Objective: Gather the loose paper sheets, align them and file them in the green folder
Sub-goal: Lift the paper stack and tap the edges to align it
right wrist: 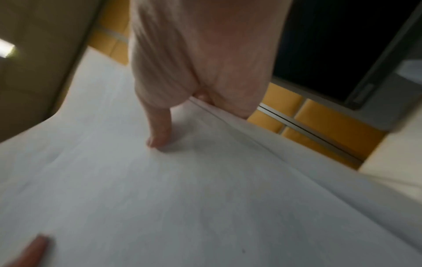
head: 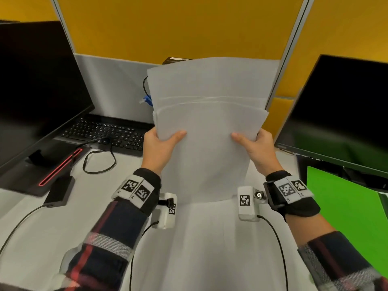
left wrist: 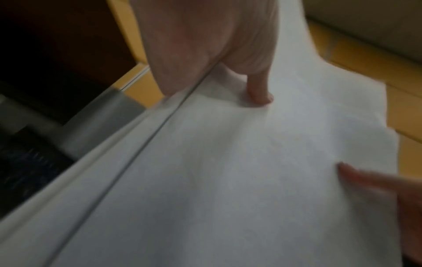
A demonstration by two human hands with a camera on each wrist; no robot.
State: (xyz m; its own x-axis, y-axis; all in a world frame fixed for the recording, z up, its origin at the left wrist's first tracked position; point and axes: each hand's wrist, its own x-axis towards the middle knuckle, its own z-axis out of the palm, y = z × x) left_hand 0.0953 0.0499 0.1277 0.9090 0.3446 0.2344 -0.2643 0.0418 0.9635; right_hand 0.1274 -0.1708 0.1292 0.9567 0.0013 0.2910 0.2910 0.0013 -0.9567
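A stack of white paper sheets stands upright on the white desk, its bottom edge resting on the surface. The sheets' top edges are uneven, stepped one behind another. My left hand grips the stack's left edge, thumb in front and fingers behind. My right hand grips the right edge the same way. The left wrist view shows the paper sheets with my left thumb pressed on them; the right wrist view shows the sheets under my right thumb. The green folder lies open at the right, partly under a monitor.
A dark monitor and a black keyboard sit at the left, with a black device and cables near it. A second monitor stands at the right over the folder. Yellow partition panels close off the back.
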